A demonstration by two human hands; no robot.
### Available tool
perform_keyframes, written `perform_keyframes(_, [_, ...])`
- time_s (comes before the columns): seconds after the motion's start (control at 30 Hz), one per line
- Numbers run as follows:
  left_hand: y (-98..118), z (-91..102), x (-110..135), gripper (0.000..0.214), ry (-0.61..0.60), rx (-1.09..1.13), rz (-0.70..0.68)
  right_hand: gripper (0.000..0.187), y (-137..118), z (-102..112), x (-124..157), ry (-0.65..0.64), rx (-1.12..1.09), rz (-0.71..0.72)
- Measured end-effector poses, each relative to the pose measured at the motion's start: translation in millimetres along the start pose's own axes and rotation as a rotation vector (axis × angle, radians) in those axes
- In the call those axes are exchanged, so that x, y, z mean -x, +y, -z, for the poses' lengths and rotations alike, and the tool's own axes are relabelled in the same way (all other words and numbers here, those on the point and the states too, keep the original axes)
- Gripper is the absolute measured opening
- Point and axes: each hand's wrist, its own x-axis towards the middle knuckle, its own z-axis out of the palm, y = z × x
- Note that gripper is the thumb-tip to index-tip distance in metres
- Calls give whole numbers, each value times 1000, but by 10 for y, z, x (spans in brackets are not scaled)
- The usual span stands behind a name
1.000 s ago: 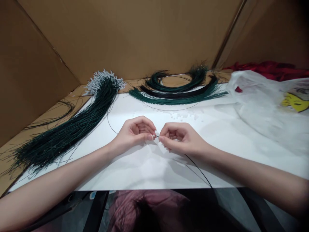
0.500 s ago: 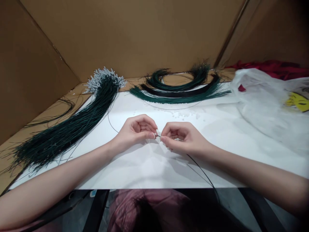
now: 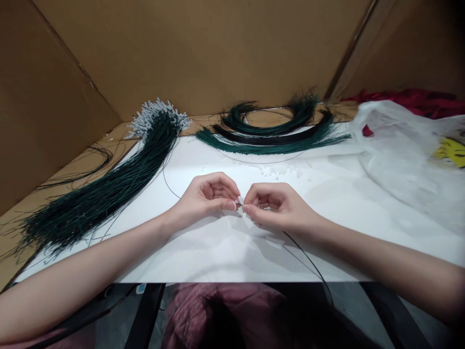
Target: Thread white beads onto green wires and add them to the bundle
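My left hand (image 3: 212,196) is closed in a pinch, thumb against forefinger, with a small white bead-like piece (image 3: 240,199) at its fingertips. Facing it, nearly touching, my right hand (image 3: 274,203) pinches a thin dark wire (image 3: 307,254). The wire's short end shows between the two hands, and its long tail comes out below my right hand and hangs over the table's front edge. The fingers partly hide the white piece, and I cannot tell whether the wire passes through it. Both hands are low over the white table surface (image 3: 203,259).
A big bundle of dark green wires (image 3: 119,189) with white beaded tips (image 3: 158,118) lies at left. Curved wire bundles (image 3: 276,140) lie at the back, near scattered small white beads (image 3: 281,172). A clear plastic bag (image 3: 407,165) and red cloth (image 3: 417,99) are at right. Cardboard walls (image 3: 203,53) stand behind.
Both hands keep their pinch with the fingertips together, and sit very slightly further right in the picture. The view has shifted a little. Nothing has been let go.
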Motion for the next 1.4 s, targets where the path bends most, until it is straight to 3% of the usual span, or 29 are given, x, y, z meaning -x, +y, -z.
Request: perform_keyframes(1.4, [17, -26, 26, 26, 11, -124, 3, 8, 13, -15, 1, 10, 69, -19])
